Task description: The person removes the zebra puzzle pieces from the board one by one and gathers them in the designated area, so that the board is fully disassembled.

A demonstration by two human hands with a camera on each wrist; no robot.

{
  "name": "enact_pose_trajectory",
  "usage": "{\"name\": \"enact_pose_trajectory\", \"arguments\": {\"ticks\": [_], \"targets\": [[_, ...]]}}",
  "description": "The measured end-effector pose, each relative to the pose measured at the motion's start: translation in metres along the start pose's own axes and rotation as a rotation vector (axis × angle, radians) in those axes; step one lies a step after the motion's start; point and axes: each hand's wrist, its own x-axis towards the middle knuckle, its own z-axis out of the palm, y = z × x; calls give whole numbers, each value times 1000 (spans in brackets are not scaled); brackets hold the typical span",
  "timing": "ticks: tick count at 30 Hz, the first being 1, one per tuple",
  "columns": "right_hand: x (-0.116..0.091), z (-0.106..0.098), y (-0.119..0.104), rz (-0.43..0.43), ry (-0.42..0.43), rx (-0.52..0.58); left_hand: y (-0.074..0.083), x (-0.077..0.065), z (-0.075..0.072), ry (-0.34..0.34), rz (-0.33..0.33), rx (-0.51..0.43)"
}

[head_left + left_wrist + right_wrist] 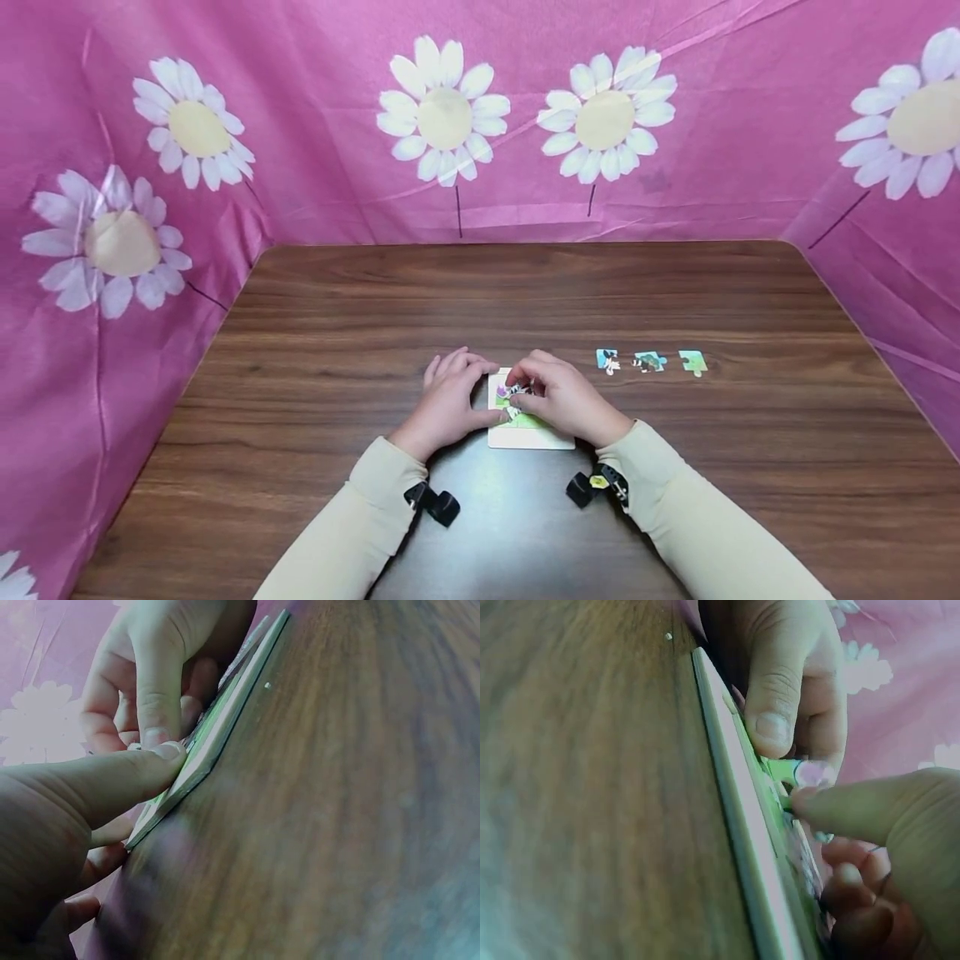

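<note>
Left hand (450,400): thumb bracing puzzle tray (529,436) edge on counter (525,300) (keep steady).
Right hand (558,398): fingertips pinching puzzle piece (516,390); seat flat, press evenly.

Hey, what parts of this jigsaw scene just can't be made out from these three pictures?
- Puzzle board picture: head view, mostly covered by the right hand and left hand.
- Piece under the right fingers: too small in the head view; wrist views show the board only edge-on.
- Three loose pieces: head view, prints too small.
- Table near edge: cut off by the frame.
</note>
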Motion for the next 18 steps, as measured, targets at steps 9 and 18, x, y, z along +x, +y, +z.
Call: {"name": "enact_pose_trajectory", "arguments": {"ticks": [9, 18], "targets": [[-6, -2, 3, 23, -14, 177, 2, -3, 2, 16, -2, -19], [-9, 2, 5, -2, 32, 216, 3, -5, 1, 12, -6, -12]]}}
